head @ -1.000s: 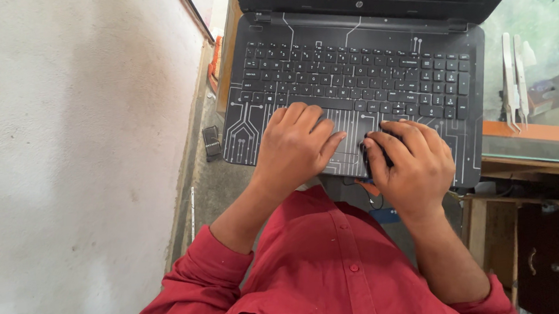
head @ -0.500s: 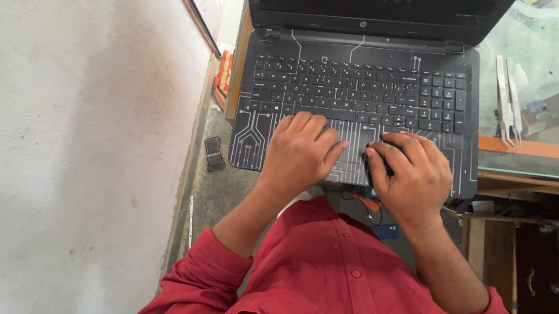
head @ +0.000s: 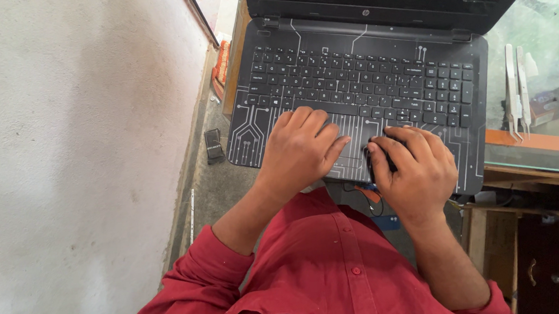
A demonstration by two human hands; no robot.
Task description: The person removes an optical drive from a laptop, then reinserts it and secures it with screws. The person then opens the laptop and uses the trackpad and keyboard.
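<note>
1. We look down on a black laptop (head: 367,92) with a pale circuit-line pattern, open on a glass tabletop (head: 547,40); its front edge juts out over the lap.
2. Our left hand (head: 302,149) lies on the palm rest, just left of the touchpad. Its fingers (head: 303,119) are curled loosely and rest on the surface below the keyboard (head: 360,86), gripping nothing.
3. Our right hand (head: 414,167) sits on the front right of the laptop, close beside the left hand. Its fingers (head: 394,149) are bent around a small dark object, mostly hidden, so we cannot tell what it is.
4. Both red sleeves (head: 203,287) are rolled to the forearm.
5. Well to the right of the right fingers, white tweezers (head: 516,94) lie on the glass.
6. To the left of the left fingers, a small dark block (head: 214,144) lies on the floor beside a pale wall (head: 70,158).
</note>
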